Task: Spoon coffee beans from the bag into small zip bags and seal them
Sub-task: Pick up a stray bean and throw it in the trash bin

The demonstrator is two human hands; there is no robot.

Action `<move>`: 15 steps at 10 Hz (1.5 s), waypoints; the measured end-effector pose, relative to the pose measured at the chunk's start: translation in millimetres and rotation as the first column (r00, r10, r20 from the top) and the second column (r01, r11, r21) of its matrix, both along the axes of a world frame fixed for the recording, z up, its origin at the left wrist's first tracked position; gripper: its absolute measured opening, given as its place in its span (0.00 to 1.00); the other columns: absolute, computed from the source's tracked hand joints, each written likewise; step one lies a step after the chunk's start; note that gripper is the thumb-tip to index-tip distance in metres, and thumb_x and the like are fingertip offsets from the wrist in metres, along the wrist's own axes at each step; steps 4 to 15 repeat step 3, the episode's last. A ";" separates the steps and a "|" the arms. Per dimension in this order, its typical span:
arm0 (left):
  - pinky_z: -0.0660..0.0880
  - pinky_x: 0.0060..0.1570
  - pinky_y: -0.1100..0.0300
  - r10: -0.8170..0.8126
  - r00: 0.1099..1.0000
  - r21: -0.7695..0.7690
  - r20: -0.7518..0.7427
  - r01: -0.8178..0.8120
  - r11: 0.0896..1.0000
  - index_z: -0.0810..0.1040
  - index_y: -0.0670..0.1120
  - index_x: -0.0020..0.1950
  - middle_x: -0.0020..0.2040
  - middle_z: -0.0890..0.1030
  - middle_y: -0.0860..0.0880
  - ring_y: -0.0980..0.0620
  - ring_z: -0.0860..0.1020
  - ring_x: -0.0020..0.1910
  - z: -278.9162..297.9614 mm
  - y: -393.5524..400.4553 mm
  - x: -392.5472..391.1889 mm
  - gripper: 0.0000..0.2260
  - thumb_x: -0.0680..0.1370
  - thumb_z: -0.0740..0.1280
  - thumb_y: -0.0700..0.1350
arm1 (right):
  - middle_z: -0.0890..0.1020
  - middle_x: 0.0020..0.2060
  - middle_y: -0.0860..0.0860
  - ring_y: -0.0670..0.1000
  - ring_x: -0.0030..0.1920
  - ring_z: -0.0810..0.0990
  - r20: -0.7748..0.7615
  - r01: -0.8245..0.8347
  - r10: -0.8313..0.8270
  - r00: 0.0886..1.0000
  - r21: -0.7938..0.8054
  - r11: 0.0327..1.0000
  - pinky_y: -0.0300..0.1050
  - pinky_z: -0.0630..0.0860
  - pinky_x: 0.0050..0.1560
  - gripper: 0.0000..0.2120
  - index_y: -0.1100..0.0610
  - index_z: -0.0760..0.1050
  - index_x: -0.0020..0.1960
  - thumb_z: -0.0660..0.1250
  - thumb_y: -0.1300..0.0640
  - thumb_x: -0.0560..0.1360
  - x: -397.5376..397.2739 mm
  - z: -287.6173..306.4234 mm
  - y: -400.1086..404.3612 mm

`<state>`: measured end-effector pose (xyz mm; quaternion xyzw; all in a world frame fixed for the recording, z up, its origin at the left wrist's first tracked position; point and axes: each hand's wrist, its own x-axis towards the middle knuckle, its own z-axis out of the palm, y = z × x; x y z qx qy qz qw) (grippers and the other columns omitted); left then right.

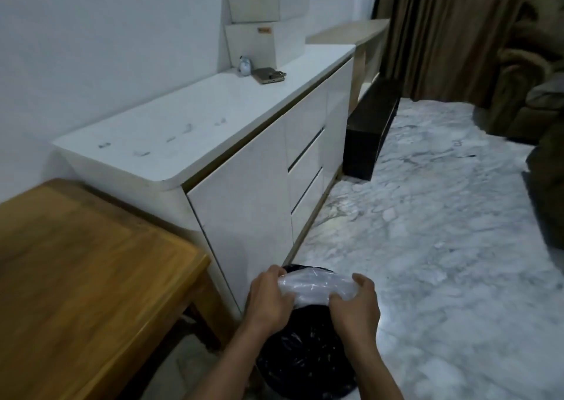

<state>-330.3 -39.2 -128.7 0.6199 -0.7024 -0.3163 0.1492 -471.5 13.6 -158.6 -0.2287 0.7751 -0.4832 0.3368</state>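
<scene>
A crumpled clear plastic bag [317,288] is held between both hands low in the frame. My left hand [270,297] grips its left end and my right hand [355,303] grips its right end. Directly beneath the hands sits a bin lined with a black plastic bag [305,357] on the floor. What the clear bag contains cannot be made out. No coffee beans or spoon show in this view.
A wooden table [82,277] fills the lower left. A white sideboard [244,161] runs along the wall, with a phone [269,75], a small figurine [245,65] and boxes on top. Marble floor [427,231] spreads to the right, with brown curtains [442,33] behind.
</scene>
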 end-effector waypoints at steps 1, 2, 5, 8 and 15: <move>0.76 0.56 0.60 -0.004 1.000 0.085 0.022 0.002 0.996 0.74 0.48 0.65 0.58 0.80 0.48 0.50 0.78 0.53 -15.4 -1.0 -2.7 0.18 0.75 0.69 0.41 | 0.77 0.56 0.53 0.52 0.50 0.75 0.012 -0.033 0.032 0.999 0.036 0.999 0.43 0.73 0.51 0.28 0.56 0.66 0.71 0.68 0.65 0.73 -0.4 -11.1 5.0; 0.63 0.56 0.71 -0.066 0.997 0.125 0.045 0.060 0.990 0.68 0.44 0.73 0.68 0.75 0.47 0.48 0.73 0.66 -19.2 -1.4 0.1 0.24 0.77 0.67 0.38 | 0.73 0.57 0.49 0.50 0.55 0.74 -0.013 -0.091 0.092 0.996 0.054 0.994 0.45 0.75 0.57 0.33 0.55 0.64 0.74 0.67 0.67 0.70 2.0 -17.5 6.2; 0.63 0.58 0.69 -0.068 0.997 0.106 0.025 0.065 0.992 0.67 0.44 0.74 0.70 0.73 0.45 0.48 0.71 0.69 -22.1 -4.2 4.1 0.25 0.78 0.69 0.40 | 0.74 0.56 0.50 0.53 0.58 0.75 -0.021 -0.087 0.089 0.996 0.056 0.995 0.46 0.74 0.60 0.33 0.57 0.65 0.73 0.68 0.68 0.70 2.4 -19.7 6.7; 0.63 0.58 0.69 -0.068 0.997 0.106 0.025 0.065 0.992 0.67 0.44 0.74 0.70 0.73 0.45 0.48 0.71 0.69 -22.1 -4.2 4.1 0.25 0.78 0.69 0.40 | 0.74 0.56 0.50 0.53 0.58 0.75 -0.021 -0.087 0.089 0.996 0.056 0.995 0.46 0.74 0.60 0.33 0.57 0.65 0.73 0.68 0.68 0.70 2.4 -19.7 6.7; 0.63 0.58 0.69 -0.068 0.997 0.106 0.025 0.065 0.992 0.67 0.44 0.74 0.70 0.73 0.45 0.48 0.71 0.69 -22.1 -4.2 4.1 0.25 0.78 0.69 0.40 | 0.74 0.56 0.50 0.53 0.58 0.75 -0.021 -0.087 0.089 0.996 0.056 0.995 0.46 0.74 0.60 0.33 0.57 0.65 0.73 0.68 0.68 0.70 2.4 -19.7 6.7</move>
